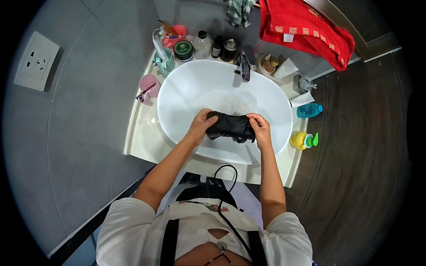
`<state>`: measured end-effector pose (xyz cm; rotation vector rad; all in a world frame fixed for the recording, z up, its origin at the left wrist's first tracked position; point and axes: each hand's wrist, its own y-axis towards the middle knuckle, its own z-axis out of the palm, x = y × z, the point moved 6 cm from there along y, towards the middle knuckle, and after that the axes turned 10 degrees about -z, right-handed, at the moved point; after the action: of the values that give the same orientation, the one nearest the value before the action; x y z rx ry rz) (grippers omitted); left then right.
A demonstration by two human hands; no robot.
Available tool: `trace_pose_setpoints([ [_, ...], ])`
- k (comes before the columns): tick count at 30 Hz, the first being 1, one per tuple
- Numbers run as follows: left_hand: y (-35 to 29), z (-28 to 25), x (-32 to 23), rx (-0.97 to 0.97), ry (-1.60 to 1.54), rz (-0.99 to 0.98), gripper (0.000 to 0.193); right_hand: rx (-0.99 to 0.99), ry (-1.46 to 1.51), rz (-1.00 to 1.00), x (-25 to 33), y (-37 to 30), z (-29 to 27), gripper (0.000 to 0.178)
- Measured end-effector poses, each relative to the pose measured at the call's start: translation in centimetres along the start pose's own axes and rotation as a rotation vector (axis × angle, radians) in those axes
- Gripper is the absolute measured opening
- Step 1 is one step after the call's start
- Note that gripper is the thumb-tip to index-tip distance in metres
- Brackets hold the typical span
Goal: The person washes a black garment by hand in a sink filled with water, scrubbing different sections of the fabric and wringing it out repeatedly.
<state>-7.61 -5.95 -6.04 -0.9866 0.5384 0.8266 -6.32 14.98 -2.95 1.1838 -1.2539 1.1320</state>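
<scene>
Over the white oval sink [177, 97] I hold a piece of black cloth [230, 126], bunched and wet-looking, stretched sideways between both hands. My left hand [202, 124] grips its left end, thumb on top. At the other end my right hand [259, 126] pinches the cloth's upper right corner between thumb and fingers. The lower edge of the cloth hangs in ragged folds; what kind of garment it is, I cannot tell. Beyond it stands a dark metal faucet [245, 66] at the sink's back rim, with some water in the basin below.
Cups, including a pink cup [151, 84], jars and bottles line the counter's left and back. At the right stand a blue bottle [309, 110] and a yellow pump bottle [301, 140]. A red towel [306, 33] hangs at the back right. A black cable [228, 167] loops near the front edge.
</scene>
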Motion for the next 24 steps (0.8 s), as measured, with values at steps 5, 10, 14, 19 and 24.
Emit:
trace_pose_setpoints([
  [5, -1.3, 1.5, -2.4, 0.041, 0.393, 0.121, 0.027, 0.074, -0.156, 0.155, 1.7, -0.4, -0.4, 0.018],
  [10, -1.1, 1.8, -2.9, 0.069, 0.724, 0.255, 0.032, 0.065, -0.104, 0.022, 2.2, -0.1, -0.2, 0.023],
  [14, 0.0, 1.4, -1.3, 0.166, 0.624, -0.156, 0.036, 0.098, -0.05, 0.014, 3.2, 0.1, 0.5, 0.026],
  [19, 0.1, 1.2, 0.6, 0.245, 0.492, -0.48, 0.037, 0.148, -0.011, 0.006, 3.8, 0.4, 0.7, 0.031],
  [24, 0.1, 1.5, 0.5, 0.301, 0.405, -0.355, 0.028, 0.113, 0.065, -0.005, 3.4, 0.3, 0.4, 0.032],
])
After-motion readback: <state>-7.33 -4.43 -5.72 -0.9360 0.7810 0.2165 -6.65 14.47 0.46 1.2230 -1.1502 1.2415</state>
